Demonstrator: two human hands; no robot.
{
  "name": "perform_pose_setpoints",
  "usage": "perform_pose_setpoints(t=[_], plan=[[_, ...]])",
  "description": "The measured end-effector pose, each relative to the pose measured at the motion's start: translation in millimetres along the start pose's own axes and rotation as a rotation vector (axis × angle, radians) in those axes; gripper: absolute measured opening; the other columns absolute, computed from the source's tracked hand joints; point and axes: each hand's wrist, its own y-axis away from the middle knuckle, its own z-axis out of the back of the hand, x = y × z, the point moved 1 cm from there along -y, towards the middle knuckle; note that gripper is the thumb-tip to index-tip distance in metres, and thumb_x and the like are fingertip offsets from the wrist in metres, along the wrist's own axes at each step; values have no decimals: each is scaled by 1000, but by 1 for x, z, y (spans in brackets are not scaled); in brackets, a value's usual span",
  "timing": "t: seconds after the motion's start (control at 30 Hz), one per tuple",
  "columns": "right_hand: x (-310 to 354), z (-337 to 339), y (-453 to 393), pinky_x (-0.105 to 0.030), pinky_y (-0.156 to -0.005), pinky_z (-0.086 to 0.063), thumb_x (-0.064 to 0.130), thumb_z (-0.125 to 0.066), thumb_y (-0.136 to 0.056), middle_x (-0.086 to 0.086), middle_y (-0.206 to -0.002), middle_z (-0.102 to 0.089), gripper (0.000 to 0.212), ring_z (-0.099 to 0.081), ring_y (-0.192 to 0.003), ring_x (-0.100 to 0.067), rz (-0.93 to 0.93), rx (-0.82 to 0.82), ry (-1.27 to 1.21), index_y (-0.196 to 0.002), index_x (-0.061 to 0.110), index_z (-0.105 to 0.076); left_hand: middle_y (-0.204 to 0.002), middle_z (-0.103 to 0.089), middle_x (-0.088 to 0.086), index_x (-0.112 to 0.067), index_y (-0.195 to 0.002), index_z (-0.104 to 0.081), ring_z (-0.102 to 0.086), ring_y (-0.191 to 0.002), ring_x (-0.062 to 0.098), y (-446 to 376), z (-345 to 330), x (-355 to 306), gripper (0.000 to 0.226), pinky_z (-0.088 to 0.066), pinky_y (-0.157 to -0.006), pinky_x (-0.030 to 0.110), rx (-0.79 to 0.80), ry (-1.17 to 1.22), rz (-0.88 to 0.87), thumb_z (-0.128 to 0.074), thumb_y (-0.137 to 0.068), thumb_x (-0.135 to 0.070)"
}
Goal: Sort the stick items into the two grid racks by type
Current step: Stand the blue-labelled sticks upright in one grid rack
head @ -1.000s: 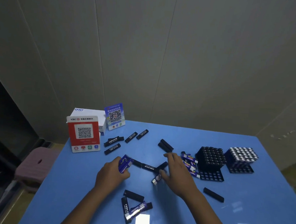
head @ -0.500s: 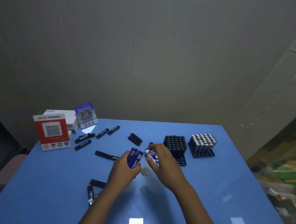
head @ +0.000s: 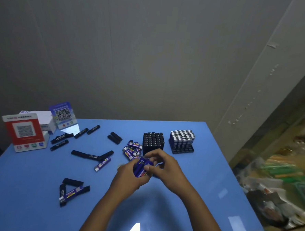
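Now both my hands have come together over the bench, just short of the black rack. My left hand is curled round a bundle of purple sticks, and my right hand has its fingers closed on the top of that same bundle — pinching one stick, I'd judge, though which one I cannot tell. That suggests I've stopped gathering and am about to feed purple sticks into their rack.

A second ago my hands were apart, the right one down on the bench among the loose sticks and the left holding a few purple ones off to its side. Half a second ago they had closed in on each other; now they touch round the bundle. My head has turned right as well, so the racks sit nearer the middle of the view.

The white-topped rack stands at 2 o'clock from my hands, the black rack at 12 — both look nearly full. More purple sticks lie in a heap at 11 o'clock, touching the black rack's foot. Black sticks are scattered from 9 to 10 o'clock, with a small pile at 8. So plenty is left to sort.
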Motion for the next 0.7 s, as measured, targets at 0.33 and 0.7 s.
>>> perform_pose_setpoints(t=[0.33,0.7], plan=[[-7,51,-14,-29,-85,-56,13,-74,-90,-8,-94,-74,9,-70,-92,-21,-116,-73,-130,-96,19,-76,-90,-71,-7,-38,-97,-63,-67,-85,13,-32,1,-10,55,-57,-83,40,119,40,-42,-81,-52,-63],[-48,94,-30,-38,-80,-60,-1,-74,-77,-16,-93,-69,31,-72,-84,-37,-296,-275,-509,-105,-1,-59,-94,-69,-14,-44,-94,-58,-67,-84,11,-78,-9,2,40,-58,-80,44,82,23,53,-77,-62,-59]])
